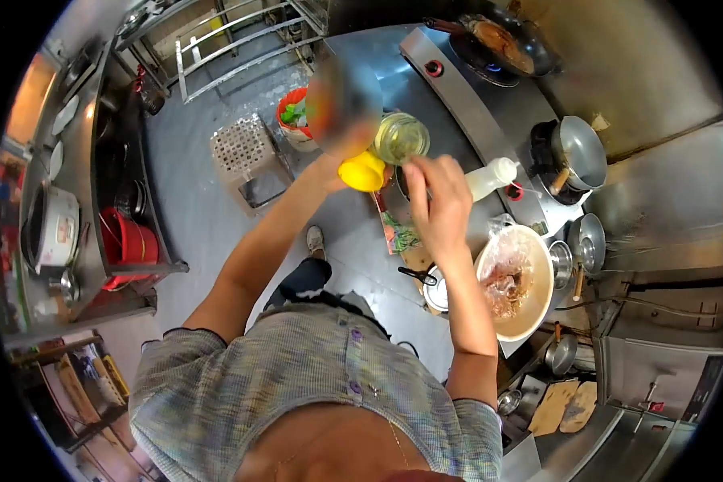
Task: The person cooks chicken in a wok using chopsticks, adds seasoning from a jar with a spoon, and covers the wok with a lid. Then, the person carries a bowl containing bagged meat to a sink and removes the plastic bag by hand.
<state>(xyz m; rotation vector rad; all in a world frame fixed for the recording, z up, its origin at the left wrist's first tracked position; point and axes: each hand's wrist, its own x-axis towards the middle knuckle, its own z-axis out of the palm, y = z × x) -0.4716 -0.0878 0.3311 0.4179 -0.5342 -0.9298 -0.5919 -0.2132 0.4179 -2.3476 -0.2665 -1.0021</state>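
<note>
My left hand [334, 166] reaches out over the counter's edge, its fingers wrapped round a bright yellow, rounded object [361, 171] like a cup or lid. A blurred oval patch covers the area just above and hides part of this hand. Beside the yellow object is a clear glass jar [402, 138] with pale yellow-green contents. My right hand [443, 189] is just below the jar, thumb and forefinger drawn together near its rim. What they hold, if anything, is too small to make out. A white squeeze bottle [490, 178] stands right of this hand.
Near my right forearm is a large cream basin [548, 281] with plastic and brown food. A wok [502, 48] sits over a blue flame at the back right, and a pan [584, 151] on another burner. A metal stool [243, 146] and a red-rimmed bucket [297, 136] stand on the floor.
</note>
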